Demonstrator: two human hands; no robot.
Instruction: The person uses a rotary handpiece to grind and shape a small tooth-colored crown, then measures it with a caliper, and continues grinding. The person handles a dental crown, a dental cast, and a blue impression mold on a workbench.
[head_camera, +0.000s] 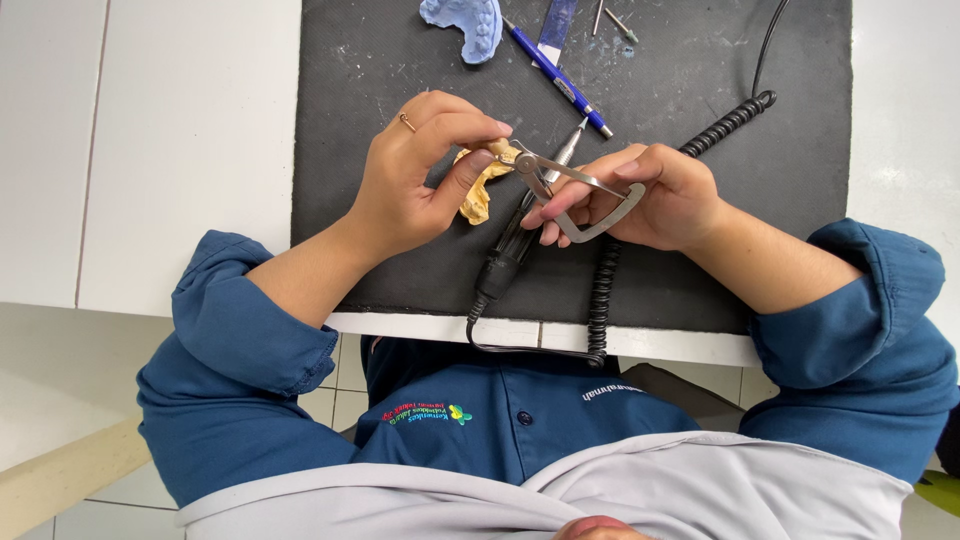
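My left hand pinches a yellow dental plaster cast between thumb and fingers, above a dark grey mat; a ring sits on one finger. My right hand holds a metal measuring caliper, whose tips close on the cast near my left fingertips. Beneath both hands lies a black rotary handpiece with its metal tip pointing away from me.
A blue dental cast lies at the mat's far edge, with a blue pen and small burs beside it. A coiled black cord runs across the mat's right part. White tabletop surrounds the mat.
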